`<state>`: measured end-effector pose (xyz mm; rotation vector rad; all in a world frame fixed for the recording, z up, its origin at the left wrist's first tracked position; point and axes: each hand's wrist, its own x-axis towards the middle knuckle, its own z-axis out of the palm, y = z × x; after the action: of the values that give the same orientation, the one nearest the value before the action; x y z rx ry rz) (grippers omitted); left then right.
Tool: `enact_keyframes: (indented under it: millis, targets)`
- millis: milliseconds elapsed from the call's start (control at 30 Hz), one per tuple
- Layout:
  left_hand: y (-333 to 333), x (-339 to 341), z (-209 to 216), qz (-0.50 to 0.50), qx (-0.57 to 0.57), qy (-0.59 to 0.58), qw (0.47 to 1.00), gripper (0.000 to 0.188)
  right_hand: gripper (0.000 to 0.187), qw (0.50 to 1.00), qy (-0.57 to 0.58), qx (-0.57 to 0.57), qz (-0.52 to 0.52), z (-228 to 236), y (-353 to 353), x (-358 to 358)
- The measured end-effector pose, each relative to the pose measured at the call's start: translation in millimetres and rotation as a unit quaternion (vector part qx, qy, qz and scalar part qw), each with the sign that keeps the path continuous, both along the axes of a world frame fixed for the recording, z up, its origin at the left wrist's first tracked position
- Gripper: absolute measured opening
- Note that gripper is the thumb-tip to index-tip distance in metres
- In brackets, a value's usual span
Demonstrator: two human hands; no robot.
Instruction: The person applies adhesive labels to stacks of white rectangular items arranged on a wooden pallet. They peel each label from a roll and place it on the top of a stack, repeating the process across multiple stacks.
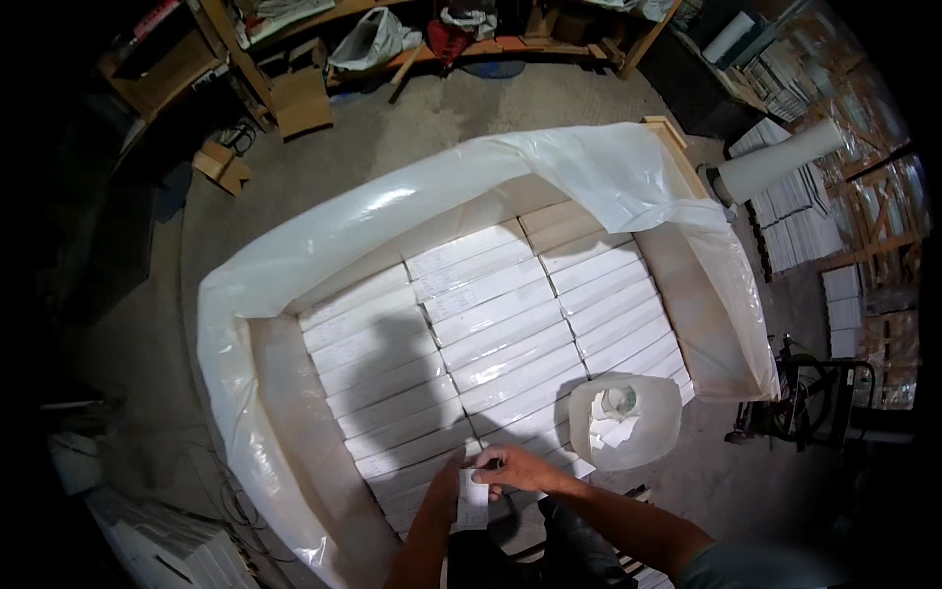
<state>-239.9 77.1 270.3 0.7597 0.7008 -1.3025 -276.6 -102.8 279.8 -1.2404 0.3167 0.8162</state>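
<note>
A small white paper slip [473, 506] with faint writing hangs between my hands, near the lower edge of the view. My left hand [451, 479] is closed along its left side. The fingers of my right hand [512, 467] are pinched at its upper right edge. Just beyond both hands lie rows of flat white packs [510, 339], packed side by side in a large crate lined with translucent plastic sheeting [392, 211]. To the right of my right hand, a cut-open whitish plastic container [653, 422] rests over the packs, holding loose white paper pieces [610, 432] and a roll of tape [619, 400].
A wooden shelf [491, 47] with bags and tools stands at the back. Stacked white bundles [797, 226] and a large white roll [785, 162] are on the right, with a black hand cart [834, 398] nearer. More white stacks [182, 545] sit at the lower left.
</note>
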Motion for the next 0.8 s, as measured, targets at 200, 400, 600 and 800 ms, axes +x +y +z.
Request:
enact_keyframes:
  millis: [200,400,600,800]
  targets:
    - [26,-43,57,-0.04,-0.07,-0.059,0.995,0.054,0.018,0.995,0.018,0.06,-0.078,62,24,-57]
    - [47,-89,103,-0.078,-0.06,0.03,0.995,0.059,0.02,0.998,-0.016,-0.037,-0.041,127,40,-104]
    - [47,-106,162,-0.203,-0.014,-0.021,0.979,0.061,0.02,0.987,-0.019,-0.099,-0.127,162,64,-161]
    - [46,-111,190,-0.258,-0.051,-0.02,0.965,0.059,0.022,0.943,-0.1,-0.264,-0.176,183,81,-196]
